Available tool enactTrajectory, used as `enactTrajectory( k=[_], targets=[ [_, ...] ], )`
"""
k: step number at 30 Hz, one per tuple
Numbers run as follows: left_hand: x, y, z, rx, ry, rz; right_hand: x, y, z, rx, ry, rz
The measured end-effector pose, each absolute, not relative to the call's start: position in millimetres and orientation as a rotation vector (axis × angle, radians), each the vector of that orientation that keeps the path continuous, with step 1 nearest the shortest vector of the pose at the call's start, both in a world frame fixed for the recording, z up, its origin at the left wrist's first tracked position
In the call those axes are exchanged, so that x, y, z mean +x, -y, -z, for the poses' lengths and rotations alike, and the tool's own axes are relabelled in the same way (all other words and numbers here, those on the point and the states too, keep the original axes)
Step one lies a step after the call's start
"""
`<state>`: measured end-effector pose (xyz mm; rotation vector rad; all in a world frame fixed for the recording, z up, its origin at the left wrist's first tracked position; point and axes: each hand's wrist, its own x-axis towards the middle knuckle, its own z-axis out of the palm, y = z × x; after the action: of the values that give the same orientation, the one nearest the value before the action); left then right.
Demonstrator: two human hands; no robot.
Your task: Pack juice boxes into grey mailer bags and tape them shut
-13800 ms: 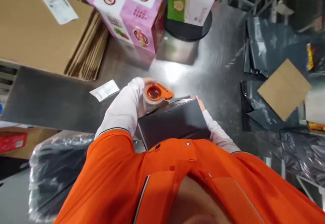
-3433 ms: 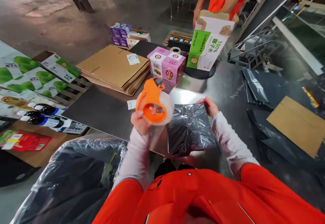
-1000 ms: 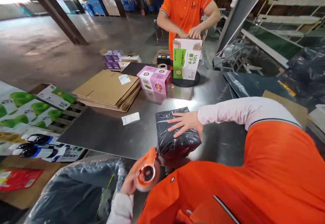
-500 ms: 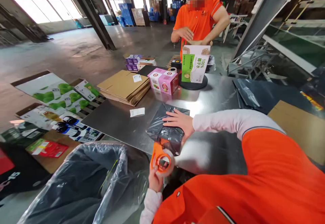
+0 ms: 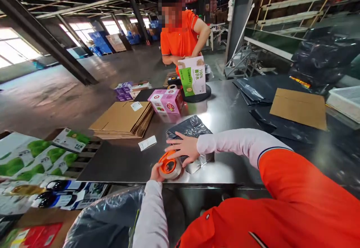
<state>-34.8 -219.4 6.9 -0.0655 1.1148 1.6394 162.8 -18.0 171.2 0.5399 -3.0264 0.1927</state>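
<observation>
Head view: we see left hand (image 5: 157, 172) clamped on tape dispenser (image 5: 167, 166), right hand (image 5: 185, 147) with fingers spread apart, palm down on black package (image 5: 194, 125). Package lies on desk (image 5: 120, 162) under right hand, just beside left. Paper slip (image 5: 147, 143) ahead of left hand; pink box (image 5: 165, 101) farther out past both hands.

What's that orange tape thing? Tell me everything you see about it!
The tape dispenser is orange and plastic-looking, its ring facing the camera, with a wide, shiny, pale roll of tape. The left grip holds it near the front edge of the metal-looking table, beside the black package. The right grip hides part of it; touching is unclear.
</observation>
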Motion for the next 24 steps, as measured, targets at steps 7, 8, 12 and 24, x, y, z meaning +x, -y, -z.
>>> enactTrajectory(
  k=[7,8,12,24],
  targets=[
    [-44,223,-20,-0.068,-1.12,-1.7,140,35,-167,0.249,3.074,-0.432],
    [-55,223,-28,-0.061,-1.136,-1.666,135,40,-167,0.172,3.043,-0.461],
    [-98,262,-39,-0.108,-1.242,-1.546,109,57,-172,-0.166,3.011,-0.503],
    [123,350,47,-0.07,-1.201,-2.015,69,94,-187,-0.688,3.002,-0.397]
  ],
)
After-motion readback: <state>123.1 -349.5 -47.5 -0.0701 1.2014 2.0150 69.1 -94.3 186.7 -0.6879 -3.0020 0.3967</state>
